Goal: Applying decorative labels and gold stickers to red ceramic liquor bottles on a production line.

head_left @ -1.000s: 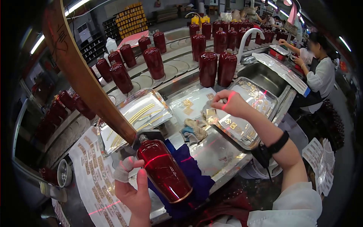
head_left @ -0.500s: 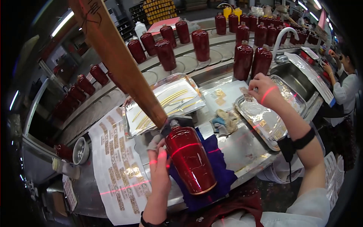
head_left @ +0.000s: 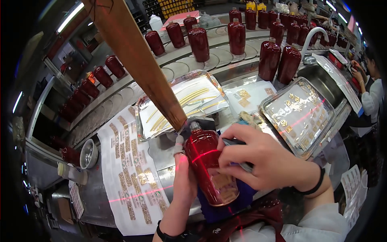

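Note:
A glossy dark red bottle [head_left: 201, 155] leans in front of me, its neck against a bracket at the foot of a wooden post. Along its left side my left hand [head_left: 184, 173] grips it, with a pale cover on one fingertip. A gold-patterned transfer [head_left: 225, 186] lies on the lower part of the bottle's front. Over the right side of the bottle, the closed fingers of my right hand [head_left: 262, 159] hold a dark grey flat piece [head_left: 240, 155], mostly hidden by the fingers. Dark blue cloth [head_left: 248, 195] shows under the bottle.
The wooden post [head_left: 141, 60] slants across the view. Behind it sits a tray of gold strips [head_left: 219, 103]. Sheets of gold transfers [head_left: 135, 173] lie at left. A metal tray [head_left: 304, 117] with gold pieces stands right, by a sink [head_left: 322, 86]. Red bottles [head_left: 237, 38] line the conveyor.
My right hand has come from beside the metal tray to the bottle and now holds the grey piece. A gold transfer now shows on the bottle. The view has shifted slightly.

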`<action>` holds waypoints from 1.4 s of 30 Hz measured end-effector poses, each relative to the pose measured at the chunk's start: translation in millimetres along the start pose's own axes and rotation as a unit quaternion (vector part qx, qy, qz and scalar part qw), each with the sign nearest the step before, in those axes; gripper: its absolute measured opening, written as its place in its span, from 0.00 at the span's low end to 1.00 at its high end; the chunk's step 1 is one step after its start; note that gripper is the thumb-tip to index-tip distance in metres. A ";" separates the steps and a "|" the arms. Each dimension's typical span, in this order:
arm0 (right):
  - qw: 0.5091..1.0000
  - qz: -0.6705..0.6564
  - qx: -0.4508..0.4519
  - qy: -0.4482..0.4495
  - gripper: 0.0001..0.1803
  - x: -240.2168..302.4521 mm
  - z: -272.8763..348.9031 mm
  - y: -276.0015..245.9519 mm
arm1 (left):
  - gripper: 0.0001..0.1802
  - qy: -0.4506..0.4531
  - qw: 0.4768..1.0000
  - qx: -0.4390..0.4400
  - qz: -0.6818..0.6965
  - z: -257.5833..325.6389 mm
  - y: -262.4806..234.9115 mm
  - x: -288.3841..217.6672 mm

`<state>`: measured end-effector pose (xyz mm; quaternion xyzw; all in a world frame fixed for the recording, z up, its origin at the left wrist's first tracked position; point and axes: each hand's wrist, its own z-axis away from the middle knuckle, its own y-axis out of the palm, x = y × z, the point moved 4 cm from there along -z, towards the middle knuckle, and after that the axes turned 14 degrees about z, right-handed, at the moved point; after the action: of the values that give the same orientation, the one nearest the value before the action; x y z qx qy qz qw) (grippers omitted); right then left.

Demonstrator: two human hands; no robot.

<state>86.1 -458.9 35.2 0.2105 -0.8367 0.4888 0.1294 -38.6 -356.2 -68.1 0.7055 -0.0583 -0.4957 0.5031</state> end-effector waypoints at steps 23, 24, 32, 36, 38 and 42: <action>0.891 -0.302 0.100 0.323 0.52 -55.9 37.4 78.8 | 0.22 0.016 0.982 -0.080 -0.171 -28.9 3.5 -13.4; 0.890 -0.304 0.100 0.324 0.52 -55.5 37.2 79.5 | 0.22 0.025 0.982 -0.083 -0.168 -29.6 4.9 -13.0; 0.872 -0.336 0.113 0.339 0.57 -57.6 35.9 78.8 | 0.21 0.017 0.983 -0.092 -0.156 -29.0 2.3 -13.6; 0.874 -0.327 0.116 0.339 0.54 -56.9 37.3 82.7 | 0.21 0.016 0.984 -0.092 -0.150 -27.9 4.3 -12.9; 0.876 -0.327 0.107 0.338 0.56 -56.0 37.4 82.2 | 0.21 0.015 0.983 -0.091 -0.157 -27.8 4.8 -12.8; 0.872 -0.345 0.106 0.329 0.57 -54.9 36.1 80.0 | 0.21 0.014 0.982 -0.085 -0.168 -27.6 5.6 -13.3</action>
<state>95.6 -443.3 -66.7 0.3250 -0.5630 0.5396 0.5350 -22.0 -333.2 -55.2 0.6670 0.1103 -0.5663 0.4714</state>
